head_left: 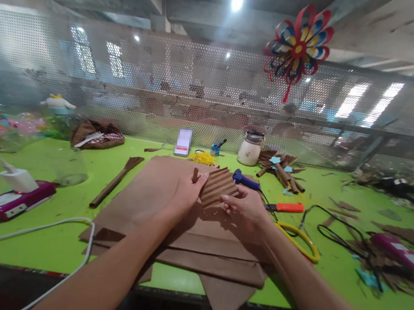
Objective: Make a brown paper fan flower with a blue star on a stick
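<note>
1. Your piece of work, the striped brown piece (pixel 218 189), is held above the brown paper sheets (pixel 145 192), roughly central in front of you. It stands tilted, its pale and dark bands slanting.
2. Your left hand (pixel 186 192) has its fingers closed in a pinch on the left edge. A small brown stick (pixel 195 174) rises beside those fingers; you cannot tell from here whether they grip it too.
3. Your right hand (pixel 251 206) has its fingers nearly together, pinching the right-hand corner. The far side of that pinch is hidden.
4. To handle the piece well, support both edges evenly and pinch lightly; ridged stock like this would probably crease under a hard squeeze. Line your fingers up with the bands, and work directly over the sheets.
5. Mind your right wrist: the blue-handled tool (pixel 247 181), the orange-handled tool (pixel 290 207) and the yellow loop handle (pixel 302 242) lie close by on the green desk (pixel 177 277). The black cord (pixel 333 233) could snag a sleeve or loose scrap.
6. Farther out, the brown rolls (pixel 294 183) lie behind to the right, and the frayed brown stick (pixel 115 184) lies left of the sheets.
</note>
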Demonstrator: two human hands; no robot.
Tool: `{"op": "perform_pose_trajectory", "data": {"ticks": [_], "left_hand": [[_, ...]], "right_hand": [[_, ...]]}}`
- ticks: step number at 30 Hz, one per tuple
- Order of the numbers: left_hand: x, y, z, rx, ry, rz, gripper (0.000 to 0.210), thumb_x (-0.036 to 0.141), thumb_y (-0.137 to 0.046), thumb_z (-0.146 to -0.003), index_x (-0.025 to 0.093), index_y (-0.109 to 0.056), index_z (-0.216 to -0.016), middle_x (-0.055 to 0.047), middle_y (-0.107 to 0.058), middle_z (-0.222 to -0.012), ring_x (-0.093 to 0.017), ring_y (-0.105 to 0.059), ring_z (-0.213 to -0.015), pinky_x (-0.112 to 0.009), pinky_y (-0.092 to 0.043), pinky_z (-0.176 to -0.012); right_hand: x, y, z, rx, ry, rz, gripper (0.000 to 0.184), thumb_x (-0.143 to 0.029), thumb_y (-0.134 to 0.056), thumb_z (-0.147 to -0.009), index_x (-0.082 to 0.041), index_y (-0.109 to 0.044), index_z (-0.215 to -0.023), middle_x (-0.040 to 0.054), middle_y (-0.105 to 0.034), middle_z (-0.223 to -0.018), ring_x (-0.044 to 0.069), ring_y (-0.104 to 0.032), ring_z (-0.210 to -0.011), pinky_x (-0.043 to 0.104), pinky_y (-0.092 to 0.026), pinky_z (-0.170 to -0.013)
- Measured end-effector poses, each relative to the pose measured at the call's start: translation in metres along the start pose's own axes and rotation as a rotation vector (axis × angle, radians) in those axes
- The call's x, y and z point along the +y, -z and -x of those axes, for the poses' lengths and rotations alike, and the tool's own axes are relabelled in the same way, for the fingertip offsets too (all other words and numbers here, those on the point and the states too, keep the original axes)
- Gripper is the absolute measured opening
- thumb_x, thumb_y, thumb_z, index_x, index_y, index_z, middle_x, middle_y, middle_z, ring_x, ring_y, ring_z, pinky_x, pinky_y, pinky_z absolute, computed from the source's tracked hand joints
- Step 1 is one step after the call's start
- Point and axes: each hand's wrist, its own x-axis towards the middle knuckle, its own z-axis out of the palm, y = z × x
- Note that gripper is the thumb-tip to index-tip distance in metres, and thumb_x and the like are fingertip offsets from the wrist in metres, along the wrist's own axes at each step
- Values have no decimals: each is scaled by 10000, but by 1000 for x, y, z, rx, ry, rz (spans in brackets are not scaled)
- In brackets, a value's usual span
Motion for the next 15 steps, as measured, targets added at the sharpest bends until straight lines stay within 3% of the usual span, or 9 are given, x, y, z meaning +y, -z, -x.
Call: {"op": "perform_pose_trajectory", "data": {"ticks": [7, 11, 15], "left_hand": [[-4, -6, 7, -153, 132, 234, 356, 456, -582, -708, 151, -615, -889, -27, -626, -642, -90, -510, -437, -198, -347, -377], [-8, -7, 4, -174, 152, 285, 325, 404, -552, -750, 139, -600, -933, -8, -609, -598, -47, -435, -339, -159, -297, -309], [-6, -6, 4, -167, 162, 299, 329, 368, -545, -762, 135, -578, -992, -66, -660, -781, -95, -577, -463, -169, -424, -368]], "right_hand": [[3, 4, -4, 43, 40, -38, 263, -315, -744, -588, -144, -574, -691, -4, -585, -560, 96, -542, -498, 203, -411, -462], [5, 2, -5, 81, 44, -25, 270, -338, -728, -593, -146, -554, -669, -27, -547, -500, 83, -493, -432, 204, -389, -428], [4, 0, -6, 76, 72, 5, 265, -345, -712, -601, -147, -540, -645, -50, -502, -464, 58, -418, -388, 194, -344, -403]]}}
